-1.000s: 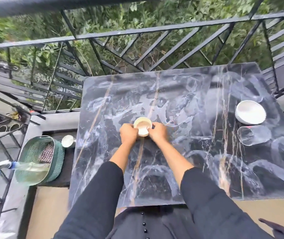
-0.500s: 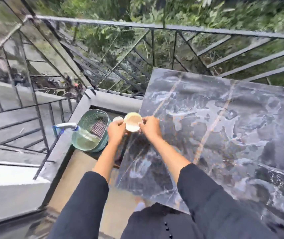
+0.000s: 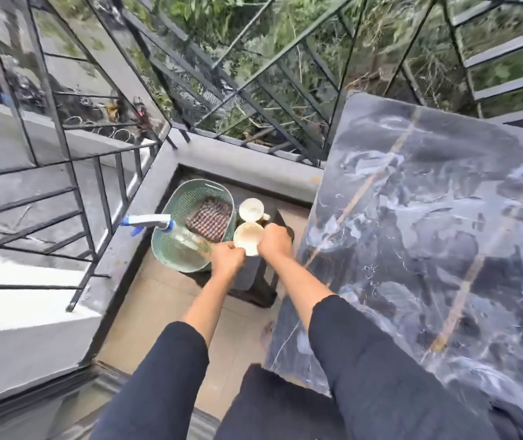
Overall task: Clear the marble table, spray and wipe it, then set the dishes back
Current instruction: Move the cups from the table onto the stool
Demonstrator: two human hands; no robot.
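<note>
A small cream ceramic cup (image 3: 248, 239) is gripped between the left hand (image 3: 227, 257) and the right hand (image 3: 273, 241), both closed on its sides, with its stained inside facing up. It is held off the dark veined marble bench (image 3: 438, 236), which lies to the right of the hands, and above a low dark stool (image 3: 255, 277).

Just beyond the hands, a second cream cup (image 3: 251, 209) is already set down, almost touching the held one. A knock between the two could chip them or push the far one off the narrow stool. To the left of the hands stands a green perforated plastic basket (image 3: 176, 230) with a checked cloth (image 3: 210, 223) inside and a clear spray bottle with a white and blue head (image 3: 155, 224) leaning on its rim. If the cup is lowered too far left, the basket could be pushed and the bottle could tip. Little free surface seems to be left on the stool, so an edge placement could slide to the floor.
</note>
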